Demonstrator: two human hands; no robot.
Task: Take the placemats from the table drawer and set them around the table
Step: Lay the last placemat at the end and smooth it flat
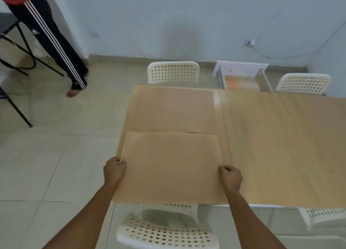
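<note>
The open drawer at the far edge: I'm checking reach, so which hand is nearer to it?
Right. The right hand grips the near placemat's right edge, on the drawer's side; the left hand grips its left edge, farther away.

No legible text, labels, brand names, numbers or signs are present on any surface.

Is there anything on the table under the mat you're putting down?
Nothing visible. Both hands, left hand and right hand, pinch the near placemat over bare table. The far placemat lies just beyond its edge.
</note>
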